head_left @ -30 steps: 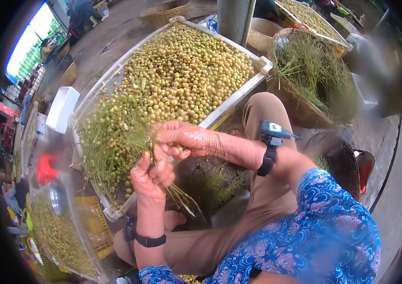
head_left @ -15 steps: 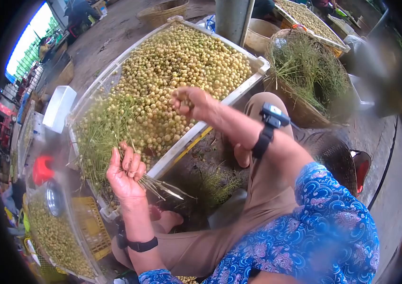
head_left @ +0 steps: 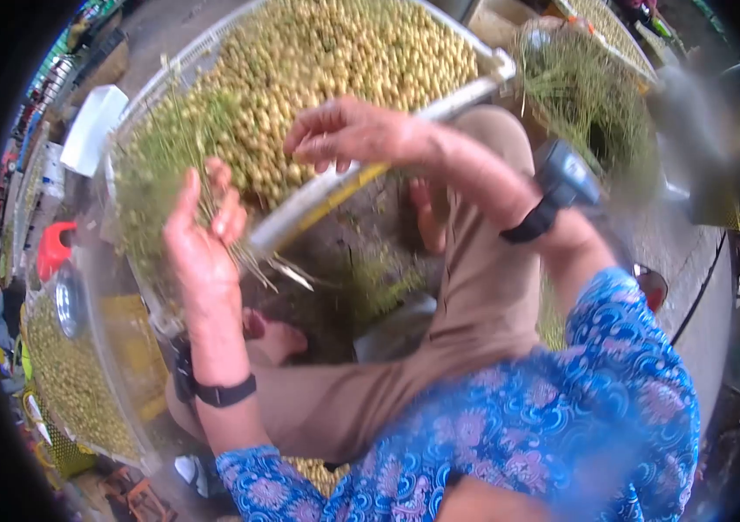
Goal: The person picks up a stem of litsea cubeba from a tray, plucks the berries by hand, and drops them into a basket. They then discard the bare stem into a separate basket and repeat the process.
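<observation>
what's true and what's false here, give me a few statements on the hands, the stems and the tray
1. The left hand grips a bunch of green stems. True.
2. The right hand rests on the knee. False: it hangs above the tray, fingers loosely spread.
3. The tray holds small pale round fruits. True.
4. Both wrists are bare. False: the left strap and the right strap are black bands.
</observation>
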### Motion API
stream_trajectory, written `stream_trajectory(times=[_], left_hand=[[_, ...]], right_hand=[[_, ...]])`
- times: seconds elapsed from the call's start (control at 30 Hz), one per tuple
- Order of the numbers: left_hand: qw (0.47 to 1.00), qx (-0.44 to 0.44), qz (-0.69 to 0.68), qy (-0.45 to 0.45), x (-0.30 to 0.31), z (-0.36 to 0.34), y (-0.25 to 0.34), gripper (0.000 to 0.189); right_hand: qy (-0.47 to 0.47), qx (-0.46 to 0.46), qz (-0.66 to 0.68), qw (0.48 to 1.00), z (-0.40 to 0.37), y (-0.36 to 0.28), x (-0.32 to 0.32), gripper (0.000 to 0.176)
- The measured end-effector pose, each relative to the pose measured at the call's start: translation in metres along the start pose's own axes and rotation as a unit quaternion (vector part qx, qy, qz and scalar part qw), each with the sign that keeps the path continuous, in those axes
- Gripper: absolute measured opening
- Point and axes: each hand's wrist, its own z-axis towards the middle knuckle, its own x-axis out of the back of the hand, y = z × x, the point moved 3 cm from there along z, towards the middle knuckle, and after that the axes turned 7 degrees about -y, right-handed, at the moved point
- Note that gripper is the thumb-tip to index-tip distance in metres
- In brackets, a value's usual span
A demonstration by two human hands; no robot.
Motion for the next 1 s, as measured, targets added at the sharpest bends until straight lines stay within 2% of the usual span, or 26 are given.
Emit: stream_trajectory(times=[0.03,0.07,0.13,0.2,0.27,0.33,0.37,0.4,0.43,0.47,0.5,0.53,0.57,0.6,0.67,0.7,0.73,0.77,0.8,0.87,0.9,0.93,1.0], left_hand=[[0.998,-0.02,0.046,-0.028,-0.001,-0.006,-0.002,0.029],[0.999,-0.006,0.048,-0.02,0.004,-0.013,-0.007,0.029],[0.995,-0.006,0.084,-0.045,0.009,-0.017,-0.008,0.032],[0.995,0.01,0.088,-0.048,0.017,-0.027,-0.016,0.027],[0.976,0.014,0.206,-0.064,0.02,-0.04,-0.025,0.021],[0.94,0.084,0.329,-0.027,0.02,-0.058,-0.043,0.016],[0.878,0.051,0.468,-0.092,0.022,-0.061,-0.059,0.019],[0.862,0.095,0.482,-0.128,0.029,-0.067,-0.083,0.031],[0.756,0.143,0.609,-0.19,0.034,-0.072,-0.1,0.054],[0.657,0.11,0.691,-0.28,0.044,-0.082,-0.111,0.078],[0.583,0.168,0.729,-0.316,0.06,-0.089,-0.126,0.088],[0.556,0.166,0.743,-0.334,0.068,-0.093,-0.134,0.088],[0.608,0.179,0.697,-0.336,0.058,-0.092,-0.122,0.083],[0.651,0.126,0.675,-0.324,0.051,-0.089,-0.112,0.071],[0.723,0.113,0.622,-0.28,0.029,-0.078,-0.081,0.05],[0.72,0.109,0.627,-0.277,0.031,-0.073,-0.076,0.05],[0.765,0.058,0.599,-0.229,0.034,-0.068,-0.069,0.04],[0.806,0.006,0.563,-0.182,0.035,-0.062,-0.062,0.031],[0.811,-0.042,0.563,-0.153,0.035,-0.057,-0.053,0.021],[0.81,-0.125,0.563,-0.11,0.035,-0.042,-0.03,0.017],[0.815,-0.131,0.561,-0.059,0.034,-0.034,-0.017,0.013],[0.801,-0.175,0.572,-0.019,0.049,-0.021,-0.014,0.012],[0.802,-0.156,0.573,0.062,0.057,0.0,0.003,0.013]], right_hand=[[-0.007,-0.014,0.02,1.0,-0.008,0.0,-0.003,0.025],[-0.014,-0.023,0.033,0.999,-0.015,0.001,-0.004,0.023],[-0.008,-0.023,0.007,1.0,-0.028,0.001,-0.001,0.022],[0.009,-0.071,-0.015,0.997,-0.037,0.002,0.005,0.021],[0.006,-0.062,-0.007,0.998,-0.044,0.003,0.009,0.021],[0.016,-0.058,0.006,0.998,-0.046,0.004,0.016,0.022],[0.017,-0.053,0.018,0.998,-0.045,0.006,0.018,0.022],[0.028,-0.071,0.0,0.997,-0.043,0.005,0.02,0.022],[0.022,-0.077,0.0,0.997,-0.041,-0.001,0.021,0.022],[0.014,-0.08,-0.006,0.997,-0.038,-0.007,0.022,0.022],[0.006,-0.078,-0.002,0.997,-0.031,-0.006,0.024,0.022],[-0.004,-0.079,0.005,0.997,-0.022,-0.004,0.025,0.022],[-0.013,-0.066,-0.008,0.998,-0.012,-0.006,0.025,0.023],[-0.02,-0.054,-0.016,0.998,-0.003,-0.009,0.026,0.023],[-0.007,-0.045,-0.046,0.998,0.02,-0.018,0.024,0.023],[0.005,-0.022,-0.15,0.988,0.034,-0.025,0.022,0.023],[0.019,-0.001,-0.253,0.967,0.048,-0.031,0.02,0.023],[0.039,-0.018,-0.294,0.955,0.064,-0.031,0.018,0.023],[0.061,-0.036,-0.336,0.939,0.081,-0.028,0.016,0.023],[0.072,-0.08,-0.341,0.934,0.117,-0.013,0.02,0.025],[0.088,-0.097,-0.348,0.928,0.137,-0.002,0.023,0.026],[0.103,-0.113,-0.354,0.922,0.155,0.008,0.024,0.026],[0.157,-0.117,-0.413,0.889,0.188,0.027,0.026,0.031]])
